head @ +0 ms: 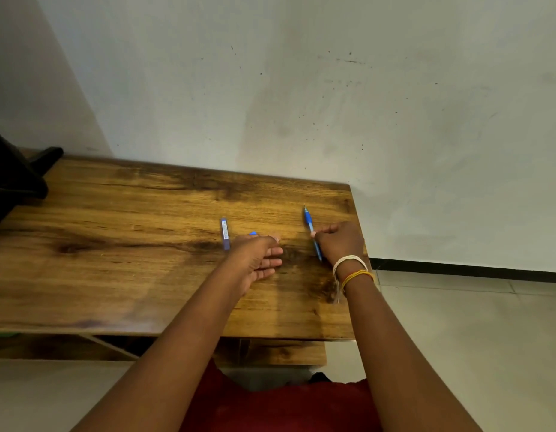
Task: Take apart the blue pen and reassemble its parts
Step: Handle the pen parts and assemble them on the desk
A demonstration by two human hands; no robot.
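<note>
Wooden table [114, 260], brown with dark grain and knots, set against a pale scuffed wall [301, 88]; its far right corner sits just short of the tiled floor [457, 322] and a black skirting strip [457, 266].

Item one: blue pen [311, 230], lying at the right end of the table, tip pointing away from you, body slanting slightly left. Your right hand [340, 241] covers its near half, fingers curled over the barrel and thumb pinching it; the lower end shows again just below the knuckles.

Item two: a blue barrel piece with a white label [225, 233], lying flat at mid-table, well apart from the pen and just left of your left hand.

Item three: a small blue part [253, 233], only its edge visible past your left fingers; what it is cannot be told.

Your left hand [258, 260] rests on the wood, palm turned inward, fingers straight and loosely together, holding nothing; it hides most of the small part.

Surroundings: a black object [15, 179] occupies the far left corner of the table. White and orange-yellow thread bands [351, 269] circle your right wrist. A red garment [270, 406] fills the near edge. A lower wooden shelf [270, 352] shows beneath the tabletop.
</note>
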